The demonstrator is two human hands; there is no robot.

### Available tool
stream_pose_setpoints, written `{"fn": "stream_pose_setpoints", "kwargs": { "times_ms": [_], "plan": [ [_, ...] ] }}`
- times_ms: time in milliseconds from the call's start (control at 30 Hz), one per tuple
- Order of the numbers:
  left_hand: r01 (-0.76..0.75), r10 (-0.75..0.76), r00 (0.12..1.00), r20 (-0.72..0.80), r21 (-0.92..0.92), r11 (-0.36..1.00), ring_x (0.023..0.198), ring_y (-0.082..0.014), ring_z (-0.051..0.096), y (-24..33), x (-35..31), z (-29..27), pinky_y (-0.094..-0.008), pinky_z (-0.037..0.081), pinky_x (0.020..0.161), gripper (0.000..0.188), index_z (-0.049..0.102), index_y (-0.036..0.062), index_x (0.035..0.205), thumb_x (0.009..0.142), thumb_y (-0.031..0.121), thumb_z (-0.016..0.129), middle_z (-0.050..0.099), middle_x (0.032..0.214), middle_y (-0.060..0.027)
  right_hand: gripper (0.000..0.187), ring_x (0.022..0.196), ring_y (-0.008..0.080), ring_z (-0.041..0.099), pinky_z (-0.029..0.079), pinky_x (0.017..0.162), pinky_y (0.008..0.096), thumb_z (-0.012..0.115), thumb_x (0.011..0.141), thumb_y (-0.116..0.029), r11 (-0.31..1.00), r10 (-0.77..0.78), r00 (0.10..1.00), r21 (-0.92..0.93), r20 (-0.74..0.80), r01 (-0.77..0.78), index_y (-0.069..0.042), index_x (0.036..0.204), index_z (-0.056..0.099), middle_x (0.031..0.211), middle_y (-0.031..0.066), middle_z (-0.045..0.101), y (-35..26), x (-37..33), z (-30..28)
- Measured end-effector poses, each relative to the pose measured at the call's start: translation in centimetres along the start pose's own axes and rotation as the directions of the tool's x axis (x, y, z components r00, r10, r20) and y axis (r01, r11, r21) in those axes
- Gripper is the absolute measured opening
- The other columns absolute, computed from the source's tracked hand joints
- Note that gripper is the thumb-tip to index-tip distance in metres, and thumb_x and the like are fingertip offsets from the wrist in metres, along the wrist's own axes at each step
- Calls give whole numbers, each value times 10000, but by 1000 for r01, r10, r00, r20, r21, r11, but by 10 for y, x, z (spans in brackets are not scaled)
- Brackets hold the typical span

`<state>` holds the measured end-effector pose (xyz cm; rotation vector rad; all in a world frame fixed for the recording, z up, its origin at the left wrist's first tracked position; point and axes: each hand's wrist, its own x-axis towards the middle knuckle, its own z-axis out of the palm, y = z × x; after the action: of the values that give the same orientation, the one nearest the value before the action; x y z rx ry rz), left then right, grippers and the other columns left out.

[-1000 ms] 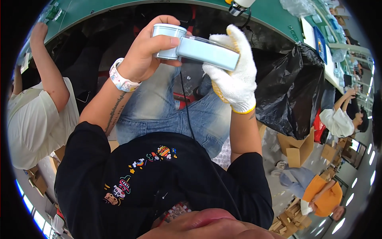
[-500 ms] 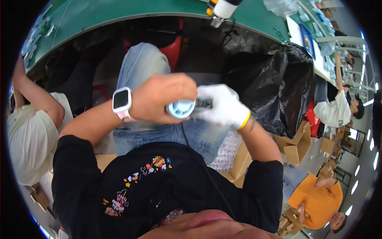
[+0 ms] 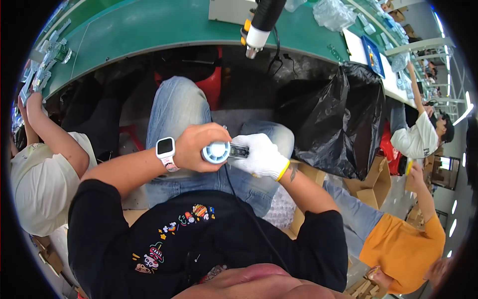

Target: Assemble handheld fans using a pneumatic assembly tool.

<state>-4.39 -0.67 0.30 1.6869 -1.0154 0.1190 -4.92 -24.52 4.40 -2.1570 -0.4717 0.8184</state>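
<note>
Bare and wearing a white watch (image 3: 166,146), my left hand (image 3: 198,142) is closed around a light blue device (image 3: 215,152) with a round, slotted end facing up. Beside it my right hand (image 3: 262,157), in a white knit glove, closes on a small black rectangular part (image 3: 239,151). The black part lies against the blue device; whether the two are joined I cannot tell. Both hands are above my lap. A thin black cable (image 3: 244,202) runs down from near the device over my shirt.
A powered screwdriver (image 3: 259,32) hangs above the front edge of the green bench (image 3: 149,30). Right of my knees is a black plastic bag (image 3: 328,119), with cardboard boxes (image 3: 371,184) behind it. Co-workers sit at left and right; one wears an orange shirt (image 3: 406,244).
My hands have come lower in the view and closer together, with the blue device more upright. More of the bench and hanging screwdriver shows. The person in orange has raised an arm.
</note>
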Motion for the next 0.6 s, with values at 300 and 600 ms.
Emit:
{"fn": "stream_pose_setpoints", "kwargs": {
  "times_ms": [300, 600],
  "plan": [
    [4, -452, 400, -797, -492, 871, 1004, -259, 680, -68, 27, -163, -428, 572, 898, 499, 473, 62, 1384, 947, 202, 670, 629, 1197, -128, 302, 737, 186, 653, 519, 685, 317, 706, 928, -64, 421, 93, 900, 836, -427, 353, -31, 1223, 650, 992, 130, 717, 51, 47, -9],
    [648, -93, 680, -727, 537, 540, 1112, -353, 684, -312, 187, -354, -418, 533, 1012, 621, 658, 67, 1298, 823, 437, 810, 708, 1201, -204, 186, 838, 256, 726, 576, 768, 345, 722, 900, -72, 893, -404, 274, -311, -873, 324, -42, 1083, 716, 983, 131, 732, 9, 115, -123]
  ]
}}
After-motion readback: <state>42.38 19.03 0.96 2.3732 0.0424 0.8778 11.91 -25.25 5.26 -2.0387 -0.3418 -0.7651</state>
